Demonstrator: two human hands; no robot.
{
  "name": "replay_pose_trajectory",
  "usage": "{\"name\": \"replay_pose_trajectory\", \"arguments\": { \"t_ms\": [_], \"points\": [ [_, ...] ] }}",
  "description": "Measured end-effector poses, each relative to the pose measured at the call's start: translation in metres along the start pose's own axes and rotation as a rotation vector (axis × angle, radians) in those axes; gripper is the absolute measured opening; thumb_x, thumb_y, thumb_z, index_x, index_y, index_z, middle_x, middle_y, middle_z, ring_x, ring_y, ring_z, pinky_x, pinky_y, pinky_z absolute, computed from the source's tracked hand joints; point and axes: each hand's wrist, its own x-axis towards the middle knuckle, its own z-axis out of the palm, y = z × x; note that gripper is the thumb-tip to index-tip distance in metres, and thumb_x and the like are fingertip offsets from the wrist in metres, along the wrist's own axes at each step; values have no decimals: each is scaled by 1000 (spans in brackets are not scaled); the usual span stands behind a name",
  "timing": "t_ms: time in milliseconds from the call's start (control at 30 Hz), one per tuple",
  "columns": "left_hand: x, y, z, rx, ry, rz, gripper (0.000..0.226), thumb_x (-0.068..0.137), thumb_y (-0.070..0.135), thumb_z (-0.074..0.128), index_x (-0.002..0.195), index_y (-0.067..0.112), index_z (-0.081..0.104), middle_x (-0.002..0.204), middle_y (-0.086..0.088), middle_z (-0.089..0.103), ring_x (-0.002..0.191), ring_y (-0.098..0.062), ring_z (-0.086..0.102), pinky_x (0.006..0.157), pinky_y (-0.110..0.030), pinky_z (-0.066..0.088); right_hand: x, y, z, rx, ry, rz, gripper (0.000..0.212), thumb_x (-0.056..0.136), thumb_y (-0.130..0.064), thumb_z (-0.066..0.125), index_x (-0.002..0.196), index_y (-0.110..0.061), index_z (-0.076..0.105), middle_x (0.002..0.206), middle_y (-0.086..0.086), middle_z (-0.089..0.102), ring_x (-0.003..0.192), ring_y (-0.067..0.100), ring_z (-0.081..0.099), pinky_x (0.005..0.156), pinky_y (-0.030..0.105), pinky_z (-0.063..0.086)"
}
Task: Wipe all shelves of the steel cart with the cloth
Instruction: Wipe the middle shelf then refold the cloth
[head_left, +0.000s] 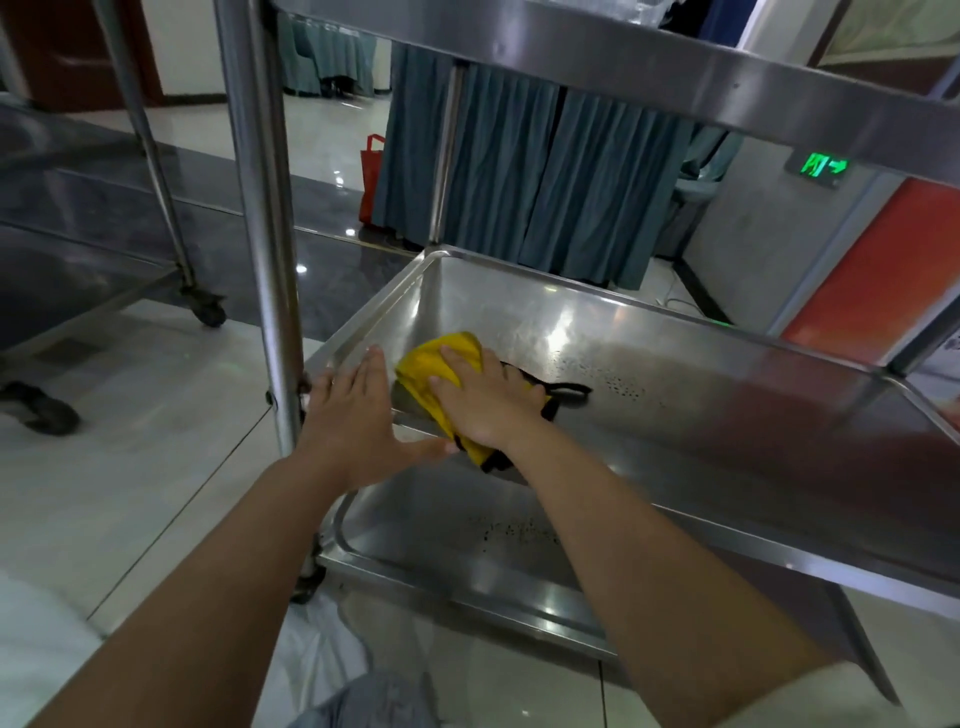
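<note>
The steel cart fills the view. Its middle shelf is a shallow steel tray with small dark specks near its centre. A yellow cloth with black trim lies bunched at the shelf's near left corner. My right hand presses flat on the cloth, fingers spread. My left hand rests with straight fingers on the shelf's left rim, beside the front left post. The bottom shelf shows below, also speckled. The top shelf's edge crosses overhead.
A second steel cart on castors stands to the left on the tiled floor. Grey-blue curtains hang behind the cart, with a red bag beside them. A green exit sign glows on the right wall.
</note>
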Motion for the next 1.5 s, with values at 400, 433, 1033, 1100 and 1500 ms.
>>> {"name": "replay_pose_trajectory", "arguments": {
  "t_ms": [400, 433, 1033, 1100, 1500],
  "points": [
    [-8, 10, -7, 142, 15, 36, 92, 77, 83, 6, 136, 21, 40, 150, -9, 34, 142, -25, 24, 115, -47, 12, -69, 126, -17, -46, 116, 21, 53, 93, -65, 22, 144, -51, 17, 160, -5, 17, 140, 28, 28, 110, 52, 25],
    [-6, 16, -7, 158, 15, 13, 81, 83, 77, 10, 130, 20, 44, 145, -11, 39, 139, -28, 28, 114, -50, 15, -80, 151, -22, -53, 136, 70, 53, 93, -64, 22, 144, -51, 18, 159, -5, 19, 139, 29, 32, 109, 52, 28],
    [7, 232, 33, 155, 25, 342, 45, 98, 45, 31, 116, 17, 60, 123, -7, 59, 112, -27, 52, 91, -37, 44, -115, 249, -33, 16, 145, 159, 66, 84, -75, 15, 145, -49, 11, 161, -1, 12, 143, 29, 22, 110, 56, 17],
    [6, 231, 39, 129, 47, 347, 51, 94, 50, 28, 124, 20, 57, 129, -5, 55, 116, -26, 48, 94, -36, 42, -131, 292, -42, 2, 203, 209, 69, 80, -77, 15, 143, -49, 16, 157, -1, 25, 137, 30, 33, 107, 54, 26],
    [11, 237, 49, 164, -25, 347, 68, 89, 66, 16, 143, 30, 38, 149, -2, 39, 134, -27, 35, 108, -43, 29, -187, 415, -77, 18, 244, 829, 68, 87, -67, 21, 148, -38, 18, 158, 8, 19, 136, 38, 28, 108, 62, 18]
  ]
}}
